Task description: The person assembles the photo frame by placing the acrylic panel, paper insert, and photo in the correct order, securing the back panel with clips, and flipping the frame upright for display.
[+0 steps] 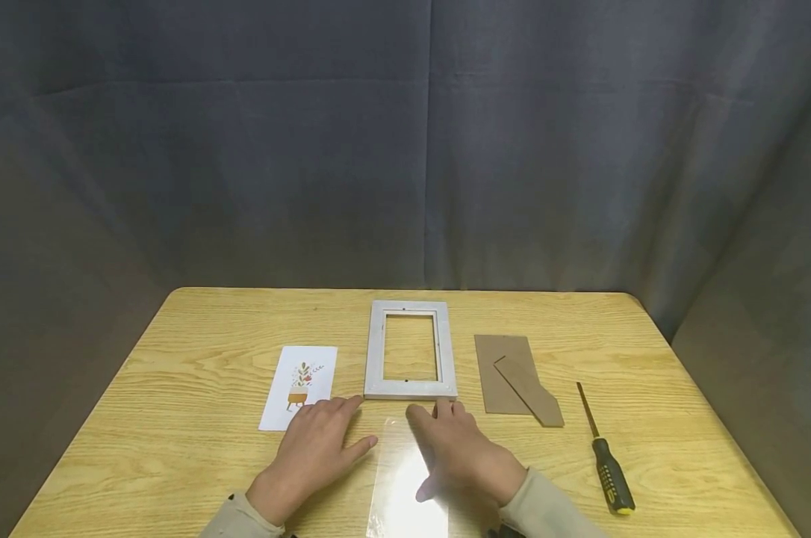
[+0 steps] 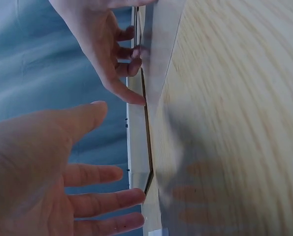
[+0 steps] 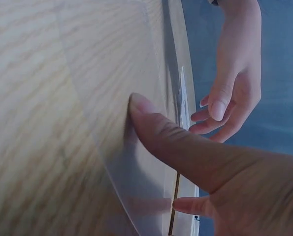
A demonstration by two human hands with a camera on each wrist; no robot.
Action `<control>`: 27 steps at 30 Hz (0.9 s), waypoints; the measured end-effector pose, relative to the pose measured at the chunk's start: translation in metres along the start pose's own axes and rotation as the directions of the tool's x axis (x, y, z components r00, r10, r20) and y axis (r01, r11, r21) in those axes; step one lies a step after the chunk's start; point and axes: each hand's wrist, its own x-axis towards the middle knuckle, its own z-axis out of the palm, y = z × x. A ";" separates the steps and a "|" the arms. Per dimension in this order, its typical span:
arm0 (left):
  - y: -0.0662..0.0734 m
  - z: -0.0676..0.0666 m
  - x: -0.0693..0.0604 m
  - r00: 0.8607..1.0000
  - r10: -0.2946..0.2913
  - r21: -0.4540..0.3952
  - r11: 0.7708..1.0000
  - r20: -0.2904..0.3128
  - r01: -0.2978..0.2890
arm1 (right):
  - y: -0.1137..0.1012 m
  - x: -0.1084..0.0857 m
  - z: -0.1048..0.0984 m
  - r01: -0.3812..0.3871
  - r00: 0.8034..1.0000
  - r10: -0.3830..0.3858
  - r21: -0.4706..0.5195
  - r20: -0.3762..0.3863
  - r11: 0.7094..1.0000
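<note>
A white picture frame (image 1: 411, 390) lies flat at the middle of the table, its opening showing the wood beneath. Just in front of it is a clear plastic sheet (image 1: 390, 486), shiny with reflected light. My left hand (image 1: 311, 447) hovers by the frame's near left corner, fingers extended, holding nothing. Over the sheet's right side is my right hand (image 1: 459, 452), fingertips close to the frame's near edge. In the right wrist view its thumb (image 3: 161, 130) lies over the sheet (image 3: 112, 73); contact is hard to tell. A card with a plant drawing (image 1: 281, 392) lies beside my left hand.
Right of the frame lies a brown backing board (image 1: 496, 392) with an angled stand leg (image 1: 526, 388) across it. Farther right is a screwdriver (image 1: 610, 474) with a black and yellow handle. Grey curtains (image 1: 311, 149) hang behind and beside the wooden table (image 1: 177, 448).
</note>
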 end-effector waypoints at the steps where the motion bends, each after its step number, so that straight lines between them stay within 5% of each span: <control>1: 0.000 0.000 0.000 1.000 0.000 0.003 1.000 -0.001 0.000 | 0.000 0.000 0.000 -0.004 1.000 0.004 0.003 0.002 1.000; 8: -0.001 0.001 0.000 1.000 0.012 0.008 1.000 -0.016 -0.012 | 0.002 -0.002 -0.002 0.005 1.000 -0.006 -0.037 -0.024 0.999; 15: -0.001 0.001 0.001 0.999 0.016 0.030 0.999 -0.030 -0.015 | 0.004 -0.002 -0.004 0.010 0.992 0.006 0.122 -0.128 0.993; 22: 0.001 0.001 0.001 0.999 0.009 0.014 1.000 -0.031 -0.009 | 0.008 0.002 -0.011 0.107 0.970 -0.076 0.128 -0.231 0.986; 27: 0.002 0.001 0.001 0.999 0.010 0.009 1.000 -0.034 -0.010 | 0.008 0.002 -0.016 0.082 0.968 -0.043 0.148 -0.246 0.986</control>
